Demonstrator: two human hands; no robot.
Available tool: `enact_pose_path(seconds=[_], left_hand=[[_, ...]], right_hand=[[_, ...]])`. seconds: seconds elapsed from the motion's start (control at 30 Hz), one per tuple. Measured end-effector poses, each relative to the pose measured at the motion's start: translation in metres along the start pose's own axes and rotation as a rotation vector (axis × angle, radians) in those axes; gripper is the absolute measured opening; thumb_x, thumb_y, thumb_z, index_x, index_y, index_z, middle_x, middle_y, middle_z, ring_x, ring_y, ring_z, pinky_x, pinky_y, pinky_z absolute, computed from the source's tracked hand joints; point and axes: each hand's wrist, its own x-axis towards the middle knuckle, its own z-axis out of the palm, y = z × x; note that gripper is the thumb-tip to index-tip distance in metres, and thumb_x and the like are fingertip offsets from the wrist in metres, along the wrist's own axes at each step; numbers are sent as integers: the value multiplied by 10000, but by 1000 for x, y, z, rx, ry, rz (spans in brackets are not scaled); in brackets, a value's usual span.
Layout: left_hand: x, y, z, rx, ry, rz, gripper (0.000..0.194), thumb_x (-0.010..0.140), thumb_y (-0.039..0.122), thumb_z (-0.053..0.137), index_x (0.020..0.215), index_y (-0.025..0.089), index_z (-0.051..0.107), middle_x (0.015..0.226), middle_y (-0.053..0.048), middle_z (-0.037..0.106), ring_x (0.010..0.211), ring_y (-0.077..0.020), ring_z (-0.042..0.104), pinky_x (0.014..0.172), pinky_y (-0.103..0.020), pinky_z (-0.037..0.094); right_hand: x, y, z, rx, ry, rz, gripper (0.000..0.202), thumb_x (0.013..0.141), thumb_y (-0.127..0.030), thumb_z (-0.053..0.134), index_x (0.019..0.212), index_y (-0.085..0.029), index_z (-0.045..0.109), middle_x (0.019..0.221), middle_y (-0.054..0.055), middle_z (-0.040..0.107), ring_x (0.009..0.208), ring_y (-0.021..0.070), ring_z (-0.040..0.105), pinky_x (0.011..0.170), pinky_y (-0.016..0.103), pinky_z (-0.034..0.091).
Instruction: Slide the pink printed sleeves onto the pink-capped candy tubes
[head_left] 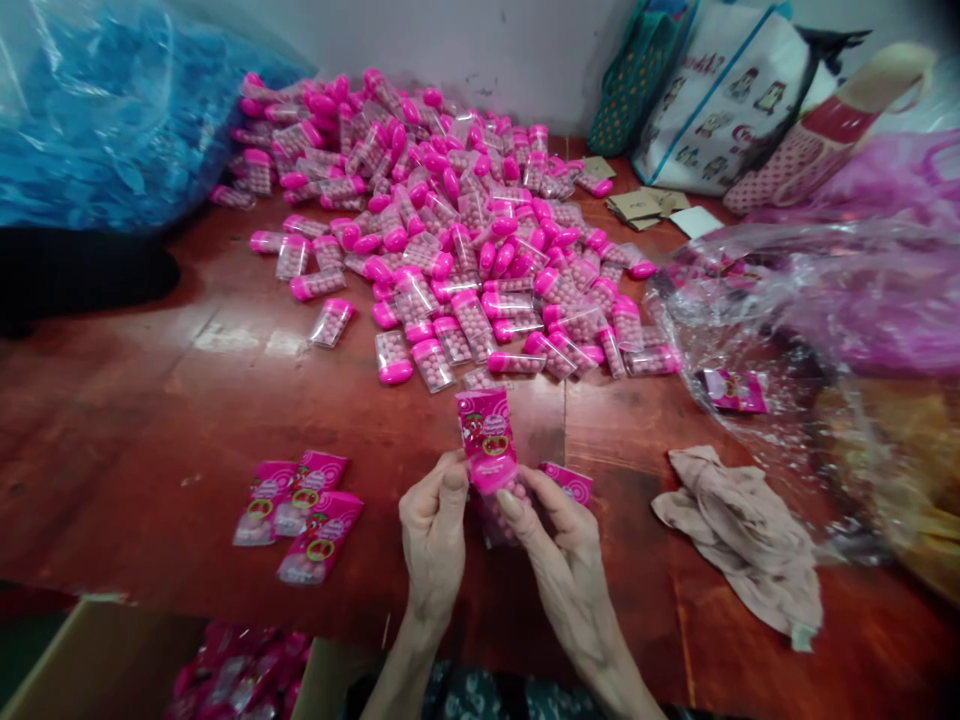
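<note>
Between both hands, a pink printed sleeve [486, 432] sits over the top of a clear candy container [510, 494] filled with round pink candies. My left hand [435, 520] pinches the sleeve's lower left edge with thumb and fingers. With thumb and forefinger, my right hand [559, 540] grips the container's lower right side. Behind the right hand, another pink printed sleeve [568, 484] lies partly hidden on the table. Three sleeved candy containers [321, 538] lie together to the left.
A large heap of pink-capped candy containers [465, 220] spreads across the back of the wooden table [150, 430]. A crumpled cloth [742, 530] and a clear plastic bag [795, 300] lie right. A blue-filled bag [120, 120] stands back left. Below the front edge, a cardboard box [97, 650] holds pink packs.
</note>
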Motion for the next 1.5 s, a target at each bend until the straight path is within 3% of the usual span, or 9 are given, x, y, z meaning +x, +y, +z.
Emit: enact_pose_path(seconds=[0.13, 0.33, 0.57, 0.7, 1.03, 1.13, 1.23, 1.5], left_hand=[[5, -4, -6, -57, -27, -61, 344, 765, 469, 596, 726, 148, 712, 614, -21, 667, 570, -167, 584, 550, -259, 464], [5, -2, -7, -210, -171, -134, 268, 795, 374, 601, 772, 139, 726, 715, -41, 703, 639, -171, 604, 646, -284, 478], [-2, 4, 2, -35, -62, -12, 224, 762, 341, 633, 784, 147, 744, 709, -51, 705, 646, -187, 620, 629, -275, 486], [-7, 7, 3, 45, -83, 2, 195, 754, 321, 647, 791, 157, 747, 744, -50, 713, 692, -191, 632, 663, -263, 489], [11, 7, -4, -361, -76, -271, 475, 724, 560, 594, 870, 128, 726, 784, -81, 724, 780, -215, 648, 746, -314, 492], [12, 14, 0, -420, -181, -295, 360, 737, 469, 637, 808, 129, 731, 740, -69, 719, 742, -204, 646, 734, -315, 491], [10, 17, 4, -425, -207, -284, 164, 747, 293, 669, 717, 142, 727, 651, -32, 700, 667, -176, 637, 691, -290, 491], [-6, 11, 3, -338, -56, -225, 139, 794, 228, 617, 734, 147, 714, 633, -1, 678, 546, -110, 572, 540, -204, 456]], right_hand=[[-1, 1, 0, 30, -44, 27, 205, 862, -354, 554, 1009, -238, 638, 771, -19, 585, 683, 129, 519, 628, 230, 417], [-1, 3, 3, 14, -26, -12, 178, 860, -341, 559, 974, -232, 640, 765, -20, 585, 667, 126, 522, 598, 222, 411], [-4, 7, 7, -95, 101, -119, 123, 880, -277, 534, 957, -225, 615, 786, -19, 577, 686, 120, 532, 630, 227, 417], [-4, 7, 9, -68, 137, -101, 129, 882, -284, 529, 958, -221, 613, 762, -25, 558, 665, 111, 516, 613, 219, 414], [-2, 7, 7, 63, 74, 11, 175, 844, -364, 576, 922, -224, 647, 705, -34, 550, 622, 107, 491, 559, 208, 398], [0, 6, 6, 10, 57, -5, 175, 844, -359, 576, 925, -221, 648, 716, -31, 566, 622, 108, 498, 561, 210, 396], [-1, 7, 5, -59, 71, -58, 147, 850, -327, 574, 927, -220, 639, 723, -29, 563, 623, 111, 506, 566, 215, 406], [-6, 13, 10, -236, 174, -214, 182, 868, -238, 535, 1022, -167, 600, 818, 32, 613, 715, 158, 588, 655, 264, 462]])
